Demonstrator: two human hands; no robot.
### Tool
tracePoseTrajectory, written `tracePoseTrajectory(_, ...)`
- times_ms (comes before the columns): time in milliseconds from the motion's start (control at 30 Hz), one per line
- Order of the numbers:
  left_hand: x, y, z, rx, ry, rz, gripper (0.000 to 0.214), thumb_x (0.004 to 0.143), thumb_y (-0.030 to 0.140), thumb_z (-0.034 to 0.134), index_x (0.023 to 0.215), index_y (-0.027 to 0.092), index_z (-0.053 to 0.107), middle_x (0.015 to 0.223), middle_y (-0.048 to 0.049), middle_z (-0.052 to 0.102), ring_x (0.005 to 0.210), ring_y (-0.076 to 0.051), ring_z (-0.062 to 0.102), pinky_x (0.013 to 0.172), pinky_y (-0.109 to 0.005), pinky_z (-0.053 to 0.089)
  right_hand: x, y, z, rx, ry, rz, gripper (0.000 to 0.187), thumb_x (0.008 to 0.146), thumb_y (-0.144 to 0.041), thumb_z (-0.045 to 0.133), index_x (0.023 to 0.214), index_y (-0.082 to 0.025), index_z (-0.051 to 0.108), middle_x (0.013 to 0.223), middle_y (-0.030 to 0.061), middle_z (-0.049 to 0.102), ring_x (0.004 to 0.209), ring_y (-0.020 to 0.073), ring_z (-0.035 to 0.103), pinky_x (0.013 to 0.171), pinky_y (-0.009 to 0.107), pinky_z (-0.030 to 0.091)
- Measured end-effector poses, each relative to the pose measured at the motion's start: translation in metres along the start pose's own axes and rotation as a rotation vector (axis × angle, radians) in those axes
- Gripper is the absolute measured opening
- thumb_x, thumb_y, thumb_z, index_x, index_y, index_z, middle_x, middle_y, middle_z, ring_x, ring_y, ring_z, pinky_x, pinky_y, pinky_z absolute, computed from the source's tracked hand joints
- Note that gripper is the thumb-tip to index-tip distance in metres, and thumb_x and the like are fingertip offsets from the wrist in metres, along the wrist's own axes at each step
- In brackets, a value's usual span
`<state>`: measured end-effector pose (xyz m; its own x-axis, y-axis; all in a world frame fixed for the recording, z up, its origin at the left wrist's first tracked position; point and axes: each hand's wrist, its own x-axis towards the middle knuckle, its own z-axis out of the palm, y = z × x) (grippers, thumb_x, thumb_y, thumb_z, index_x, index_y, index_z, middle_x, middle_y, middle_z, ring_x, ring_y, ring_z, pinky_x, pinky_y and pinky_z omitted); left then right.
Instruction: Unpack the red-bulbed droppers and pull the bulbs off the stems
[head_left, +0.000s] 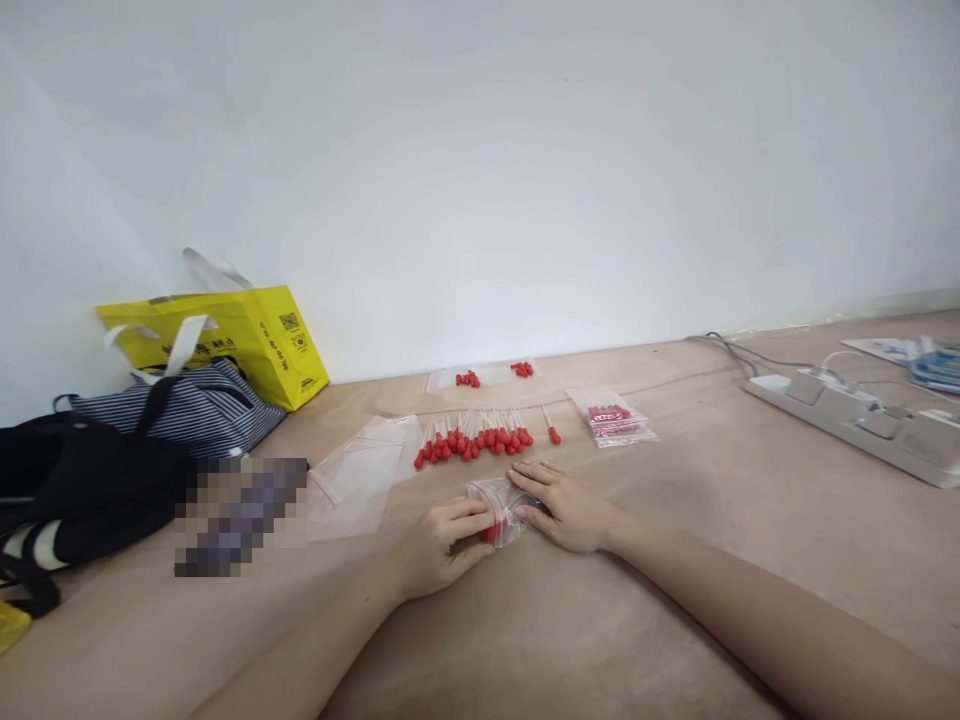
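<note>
On the near middle of the tabletop [720,480], the right hand [566,508] lay flattened, thumb spread from fingers, while the left hand [446,540] pinched the left side of the clear bag [510,497]! Light, limp, slippery, it looked, best taken by its edges. Its red contents [491,531] were half hidden, their number unclear.

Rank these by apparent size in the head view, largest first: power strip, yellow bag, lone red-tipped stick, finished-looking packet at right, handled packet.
1. Yellow bag
2. Power strip
3. Right packet and handled packet: unsure, since the left hand and right hand partly cover the latter
4. Lone stick
</note>
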<state>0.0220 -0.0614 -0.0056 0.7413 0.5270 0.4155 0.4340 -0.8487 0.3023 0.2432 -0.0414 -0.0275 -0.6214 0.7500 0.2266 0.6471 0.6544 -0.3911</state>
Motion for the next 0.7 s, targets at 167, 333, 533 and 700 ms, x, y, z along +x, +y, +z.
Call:
tracePoseTrajectory(167, -0.003, -0.005, 0.003, 0.019, 0.011, 0.08, 0.022, 0.084, 0.018, 0.042, 0.096, 0.018, 0.059, 0.096, -0.0081, 0.061, 0.087, -0.014, 0.057, 0.076, -0.026, 0.047, 0.0, 0.0, 0.0, -0.01, -0.007, 0.007, 0.058, 0.085, -0.049, 0.029, 0.13, -0.013, 0.033, 0.135, 0.0113, 0.032, 0.124, 0.021, 0.028, 0.103, 0.039, 0.022)
tracePoseTrajectory(333, -0.007, -0.005, -0.011, -0.16, -0.025, -0.13, 0.016, 0.081, 0.019, 0.046, 0.088, 0.019, 0.061, 0.091, -0.0053, 0.062, 0.081, -0.013, 0.058, 0.073, -0.025, 0.047, -0.001, 0.0, -0.002, -0.004, -0.01, -0.003, 0.059, 0.083, -0.051, 0.03, 0.13, -0.015, 0.033, 0.136, 0.0103, 0.03, 0.124, 0.0209, 0.027, 0.103, 0.039, 0.021)
tracePoseTrajectory(533, -0.027, -0.005, -0.024, -0.341, 0.039, -0.377, 0.015, 0.076, 0.025, 0.051, 0.084, 0.02, 0.062, 0.091, -0.0051, 0.065, 0.086, -0.016, 0.059, 0.077, -0.029, 0.048, -0.001, 0.001, -0.002, -0.006, -0.013, -0.009, 0.058, 0.083, -0.05, 0.031, 0.13, -0.015, 0.033, 0.136, 0.0105, 0.03, 0.125, 0.0209, 0.027, 0.103, 0.039, 0.021)
tracePoseTrajectory(700, -0.051, 0.002, -0.043, -0.16, 0.43, -0.608, 0.019, 0.075, 0.035, 0.051, 0.086, 0.022, 0.06, 0.085, -0.0024, 0.067, 0.079, -0.018, 0.063, 0.072, -0.03, 0.052, -0.001, 0.0, -0.003, -0.01, -0.027, -0.009, 0.059, 0.083, -0.051, 0.03, 0.13, -0.015, 0.033, 0.135, 0.0108, 0.031, 0.125, 0.0209, 0.026, 0.104, 0.039, 0.021)
